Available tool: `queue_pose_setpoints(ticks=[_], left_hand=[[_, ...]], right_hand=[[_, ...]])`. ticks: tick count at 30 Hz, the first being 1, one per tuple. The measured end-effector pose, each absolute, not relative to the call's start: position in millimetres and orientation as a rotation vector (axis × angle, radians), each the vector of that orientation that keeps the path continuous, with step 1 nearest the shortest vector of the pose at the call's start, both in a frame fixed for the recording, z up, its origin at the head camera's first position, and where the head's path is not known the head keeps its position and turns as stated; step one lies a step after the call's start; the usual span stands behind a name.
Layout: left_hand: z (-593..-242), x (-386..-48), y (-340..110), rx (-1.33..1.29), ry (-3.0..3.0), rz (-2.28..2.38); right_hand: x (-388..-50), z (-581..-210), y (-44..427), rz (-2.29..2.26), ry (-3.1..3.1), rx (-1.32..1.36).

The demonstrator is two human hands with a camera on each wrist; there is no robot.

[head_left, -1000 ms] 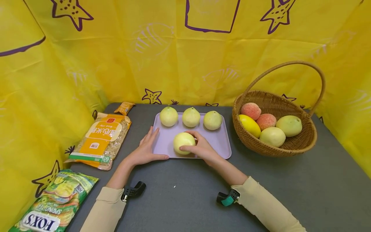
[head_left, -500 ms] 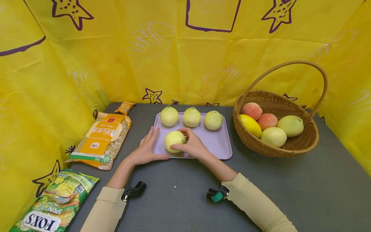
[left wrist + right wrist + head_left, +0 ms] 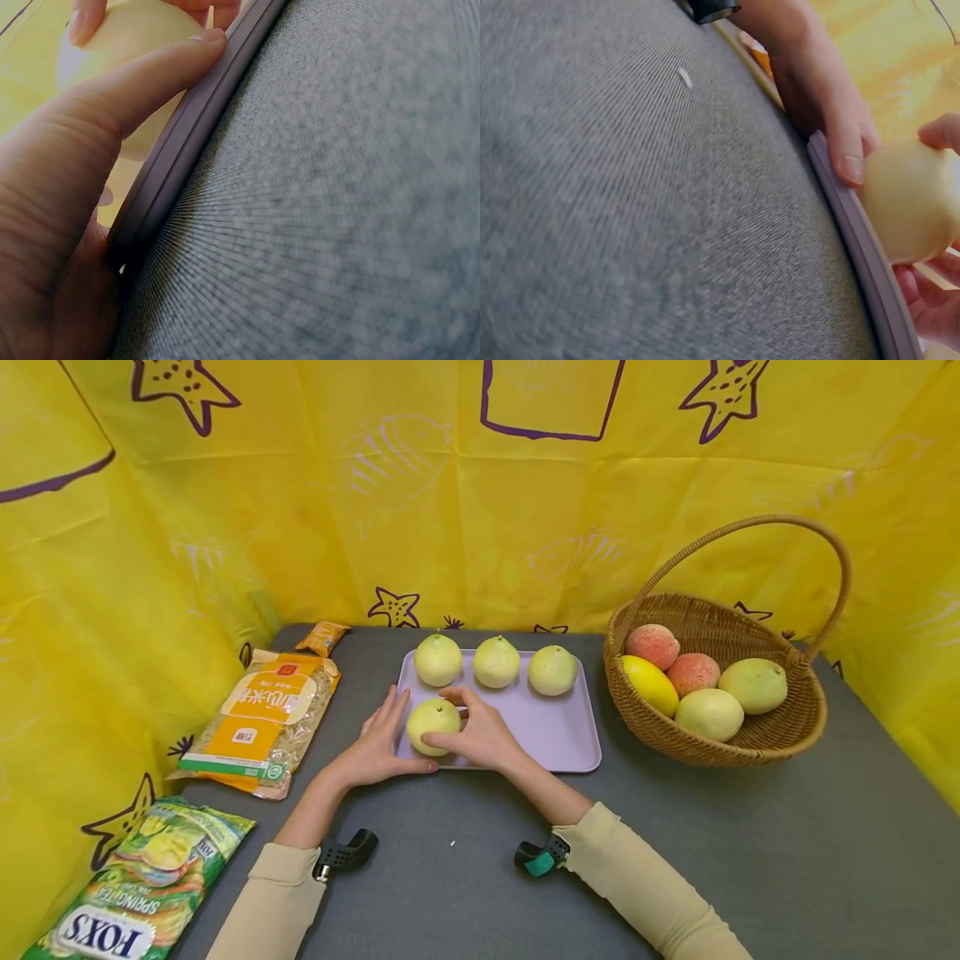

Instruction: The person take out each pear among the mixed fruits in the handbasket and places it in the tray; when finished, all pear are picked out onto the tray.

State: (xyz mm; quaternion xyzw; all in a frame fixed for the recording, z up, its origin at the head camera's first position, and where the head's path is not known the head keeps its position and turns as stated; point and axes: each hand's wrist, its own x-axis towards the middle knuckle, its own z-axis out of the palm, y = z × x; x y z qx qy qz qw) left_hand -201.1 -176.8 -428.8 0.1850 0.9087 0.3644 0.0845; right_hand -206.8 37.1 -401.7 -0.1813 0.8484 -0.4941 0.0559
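A pale green round fruit (image 3: pixel 433 727) is at the front left of a lilac tray (image 3: pixel 558 739); my right hand (image 3: pixel 480 732) grips it from the right, thumb in front and fingers behind. My left hand (image 3: pixel 378 747) lies spread along the tray's left end, its thumb on the front rim. Three similar fruits (image 3: pixel 438 661) (image 3: pixel 496 662) (image 3: pixel 552 671) stand in a row along the tray's back. In the left wrist view the left thumb touches the tray rim (image 3: pixel 176 142) beside the fruit (image 3: pixel 142 34). The right wrist view shows the gripped fruit (image 3: pixel 911 199) close to the left thumb.
A wicker basket (image 3: pixel 712 753) with peaches, a yellow fruit and green fruits stands right of the tray. On the left lie an orange packet (image 3: pixel 322 638), a bag of grain (image 3: pixel 262 718) and a green bag (image 3: pixel 150 877). Yellow cloth hangs behind the table.
My right hand has moved left with the gripped fruit, from the middle of the tray's front to its left part. The left hand has stayed in place.
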Motion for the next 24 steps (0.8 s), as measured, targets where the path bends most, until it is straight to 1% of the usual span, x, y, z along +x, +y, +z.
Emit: queue_pose_setpoints(ticks=[8, 24], left_hand=[[-428.2, -201.0, -175.9, 0.550, 2.699, 1.113], [-429.4, -202.5, -176.9, 0.539, 2.691, 1.101]], right_hand=[[-209.1, -409.2, 37.0, -1.525, 2.576, -0.619], [-206.8, -407.3, 43.6, -1.469, 2.521, -0.751]])
